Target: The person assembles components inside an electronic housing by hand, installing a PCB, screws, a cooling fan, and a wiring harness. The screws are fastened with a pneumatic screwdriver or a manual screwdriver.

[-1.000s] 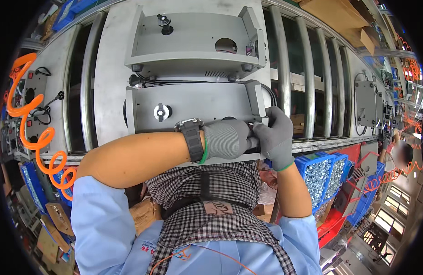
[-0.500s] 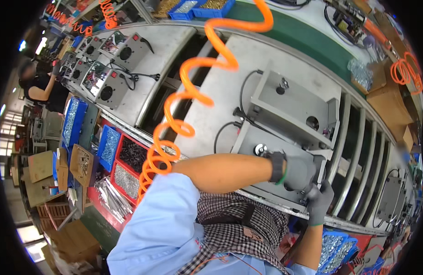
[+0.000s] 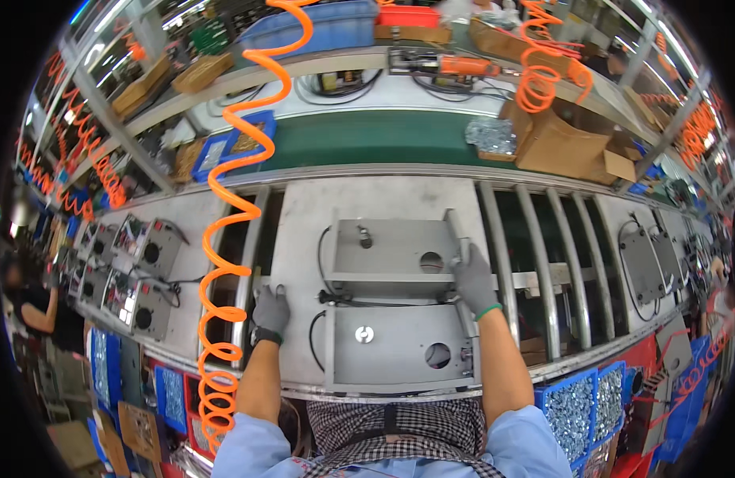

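Note:
Two shallow grey metal casings lie side by side on a pale board. The far casing [image 3: 391, 243] has a black knob-like fitting and a round hole. In the near casing [image 3: 399, 346] are a silver round fitting and another round hole. My gloved right hand [image 3: 473, 279] is closed about the right end panel of the far casing; its fingertips are partly hidden. At the left edge of the pale board [image 3: 300, 247], my gloved left hand [image 3: 271, 311] rests with fingers apart, holding no casing. Black cords [image 3: 316, 342] run from the casings' left ends.
Metal rollers [image 3: 547, 271] flank the board. An orange coiled hose [image 3: 224, 207] hangs beside my left hand. Grey units with cords [image 3: 140, 247] stand far left; another grey casing [image 3: 642, 267] lies right. Blue bins of small metal parts [image 3: 570, 414] sit below right. A green belt [image 3: 367, 145] runs behind.
My view has swung round to face the bench squarely. My hands have parted from the near casing's right end: the left went to the board's left edge, the right to the far casing.

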`<state>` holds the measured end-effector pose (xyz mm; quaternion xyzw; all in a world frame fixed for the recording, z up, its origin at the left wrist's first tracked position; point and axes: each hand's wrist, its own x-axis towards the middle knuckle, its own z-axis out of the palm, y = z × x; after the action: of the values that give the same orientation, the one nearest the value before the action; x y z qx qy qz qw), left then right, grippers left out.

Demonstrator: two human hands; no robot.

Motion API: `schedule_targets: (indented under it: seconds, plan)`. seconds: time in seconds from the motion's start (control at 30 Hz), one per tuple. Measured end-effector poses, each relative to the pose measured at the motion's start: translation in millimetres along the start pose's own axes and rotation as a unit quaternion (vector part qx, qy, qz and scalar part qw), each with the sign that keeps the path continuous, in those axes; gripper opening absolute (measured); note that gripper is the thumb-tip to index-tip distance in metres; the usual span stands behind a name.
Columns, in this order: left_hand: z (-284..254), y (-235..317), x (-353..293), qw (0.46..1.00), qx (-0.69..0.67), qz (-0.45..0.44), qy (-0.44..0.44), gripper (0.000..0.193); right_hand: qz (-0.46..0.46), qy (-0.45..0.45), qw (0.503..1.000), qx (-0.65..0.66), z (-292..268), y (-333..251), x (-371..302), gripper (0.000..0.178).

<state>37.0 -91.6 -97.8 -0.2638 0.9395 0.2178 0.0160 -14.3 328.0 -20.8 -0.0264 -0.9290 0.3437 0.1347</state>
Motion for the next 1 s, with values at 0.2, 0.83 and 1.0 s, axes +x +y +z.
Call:
schedule_targets:
  seconds: [0.2, 0.83, 1.0]
  plan:
    - [-5.7, 0.9, -5.4, 0.997, -0.023, -0.064, -0.029, 0.059, 0.095, -0.121, 0.984, 0.092, -1.2, -26.9, -6.5, 0.06]
    - [-101.5, 544.2, 111.0, 0.868, 0.145, 0.364, 0.304, 0.062, 0.177, -0.231, 0.955, 0.05, -5.0, -37.2, -8.2, 0.062]
    - [-154.7, 497.1, 59.5, 0.764, -0.129, 0.541, 0.326, 0.045, -0.009, -0.047, 0.998, -0.043, -14.0, -28.9, -19.2, 0.073]
